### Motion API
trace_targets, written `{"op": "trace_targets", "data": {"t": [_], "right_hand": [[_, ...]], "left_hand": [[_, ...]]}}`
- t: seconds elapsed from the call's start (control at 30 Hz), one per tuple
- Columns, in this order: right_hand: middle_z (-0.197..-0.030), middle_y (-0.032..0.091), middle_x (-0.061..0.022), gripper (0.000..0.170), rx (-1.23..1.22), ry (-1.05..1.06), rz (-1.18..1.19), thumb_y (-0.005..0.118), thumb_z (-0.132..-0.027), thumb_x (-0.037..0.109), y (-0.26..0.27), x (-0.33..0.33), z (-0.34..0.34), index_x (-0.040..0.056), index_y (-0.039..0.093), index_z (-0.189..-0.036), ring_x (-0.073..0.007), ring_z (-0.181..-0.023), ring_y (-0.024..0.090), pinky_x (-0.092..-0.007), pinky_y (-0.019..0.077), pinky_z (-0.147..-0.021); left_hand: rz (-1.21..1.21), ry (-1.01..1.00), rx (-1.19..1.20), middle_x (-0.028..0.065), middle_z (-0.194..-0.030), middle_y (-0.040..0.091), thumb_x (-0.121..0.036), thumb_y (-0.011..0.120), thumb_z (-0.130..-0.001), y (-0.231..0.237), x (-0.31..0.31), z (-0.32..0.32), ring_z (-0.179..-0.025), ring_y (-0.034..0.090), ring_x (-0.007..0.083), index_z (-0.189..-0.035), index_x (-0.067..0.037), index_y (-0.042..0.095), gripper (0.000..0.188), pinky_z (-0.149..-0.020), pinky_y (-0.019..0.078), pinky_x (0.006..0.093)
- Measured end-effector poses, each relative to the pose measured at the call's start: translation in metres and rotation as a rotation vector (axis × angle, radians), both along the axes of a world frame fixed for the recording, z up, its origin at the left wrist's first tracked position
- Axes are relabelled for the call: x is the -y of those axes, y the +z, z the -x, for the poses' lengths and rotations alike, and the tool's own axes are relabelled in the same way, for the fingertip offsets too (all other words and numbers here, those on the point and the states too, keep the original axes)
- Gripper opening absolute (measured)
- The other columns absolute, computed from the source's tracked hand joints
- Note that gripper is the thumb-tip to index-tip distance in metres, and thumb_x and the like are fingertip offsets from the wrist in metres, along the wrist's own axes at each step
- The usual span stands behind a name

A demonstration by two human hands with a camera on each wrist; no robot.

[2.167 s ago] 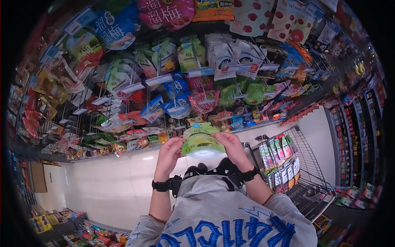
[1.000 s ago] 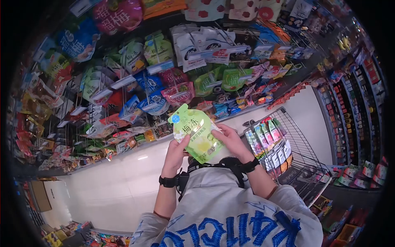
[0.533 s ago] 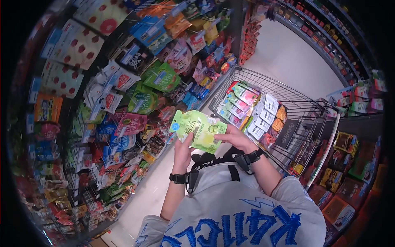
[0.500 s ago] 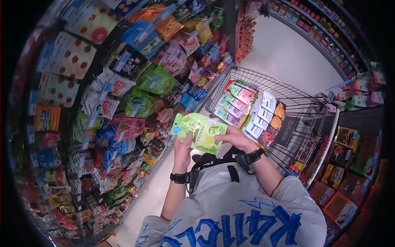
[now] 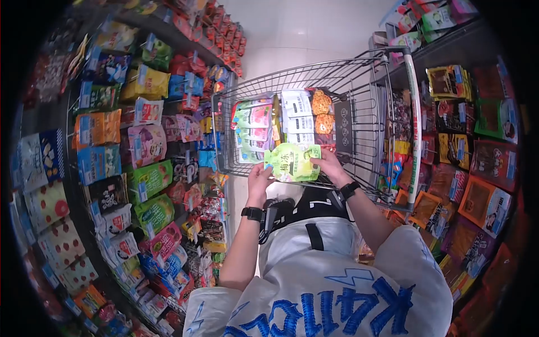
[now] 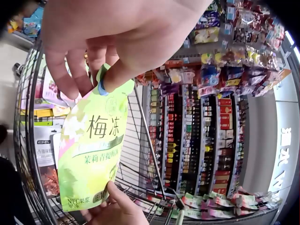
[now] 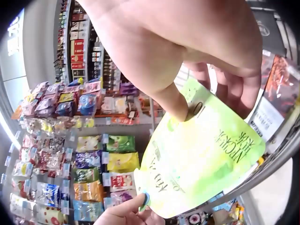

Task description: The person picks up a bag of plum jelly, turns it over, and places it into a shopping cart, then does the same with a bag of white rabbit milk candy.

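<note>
A light green plum jelly pouch [image 5: 292,164] is stretched between my two hands, front side up, in the head view. My left hand [image 5: 259,181] pinches its top end between thumb and fingers, by the blue spot seen in the left wrist view. At the opposite end, the bottom corner, my right hand [image 5: 332,168] pinches it with the thumb [image 7: 173,103] on the face and the fingers behind. The pouch overlaps the near side of a wire shopping cart [image 5: 416,129]. Pink-and-green pouches [image 5: 255,132] and white packs [image 5: 296,115] lie inside the cart.
Shelves of hanging snack bags [image 5: 150,182] run along the left. On the right, another display holds flat snack packs [image 5: 484,210]. Pale floor [image 5: 275,33] shows beyond the cart. Bottle shelves [image 6: 187,136] stand farther off in the left wrist view.
The view has swung right from the shelf to the cart, which now sits directly ahead. Both hands keep hold of the pouch, turned from upright to sideways and now over the cart's near edge.
</note>
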State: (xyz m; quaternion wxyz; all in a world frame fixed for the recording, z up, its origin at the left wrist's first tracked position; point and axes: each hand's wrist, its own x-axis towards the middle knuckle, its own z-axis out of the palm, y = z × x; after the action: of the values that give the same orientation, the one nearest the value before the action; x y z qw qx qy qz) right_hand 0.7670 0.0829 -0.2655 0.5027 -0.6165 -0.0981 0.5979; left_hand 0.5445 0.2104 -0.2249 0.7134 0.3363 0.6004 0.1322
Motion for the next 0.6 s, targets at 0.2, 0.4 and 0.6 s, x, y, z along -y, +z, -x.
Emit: {"op": "trace_targets", "data": {"t": [0.2,0.4,0.6], "right_hand": [[-0.1,0.069,-0.0064,0.024,-0.093,-0.262,0.096,0.061,-0.087,0.007,-0.084,0.04,-0.025,-0.0016,0.065,-0.109,-0.0132,-0.085,0.062,-0.0274,0.0482,-0.076],[-0.092,0.069,-0.0078,0.025,0.126,-0.213,0.287,0.061,-0.085,0.012,-0.104,0.041,-0.051,-0.0033,0.066,-0.103,-0.0134,-0.078,0.063,-0.0273,0.0484,-0.072],[-0.103,0.065,-0.0147,0.04,0.323,-0.264,0.423,0.062,-0.082,0.017,-0.2,0.056,-0.055,-0.0107,0.058,-0.111,-0.0214,-0.09,0.062,-0.0319,0.0478,-0.077]], "left_hand": [[0.074,-0.194,-0.064,0.0022,-0.094,0.062,-0.01,0.062,-0.09,-0.07,0.005,-0.058,-0.083,0.062,0.0136,-0.11,-0.009,0.055,0.021,-0.072,0.0531,0.0319],[0.143,-0.351,-0.152,0.0042,-0.1,0.063,-0.008,0.06,-0.091,-0.118,0.01,-0.083,-0.094,0.063,0.0168,-0.111,-0.009,0.054,0.022,-0.078,0.053,0.0341],[0.216,-0.347,-0.058,0.0089,-0.105,0.062,-0.007,0.059,-0.09,-0.135,0.012,-0.088,-0.097,0.062,0.0183,-0.122,0.001,0.051,0.034,-0.084,0.0521,0.0329]]}}
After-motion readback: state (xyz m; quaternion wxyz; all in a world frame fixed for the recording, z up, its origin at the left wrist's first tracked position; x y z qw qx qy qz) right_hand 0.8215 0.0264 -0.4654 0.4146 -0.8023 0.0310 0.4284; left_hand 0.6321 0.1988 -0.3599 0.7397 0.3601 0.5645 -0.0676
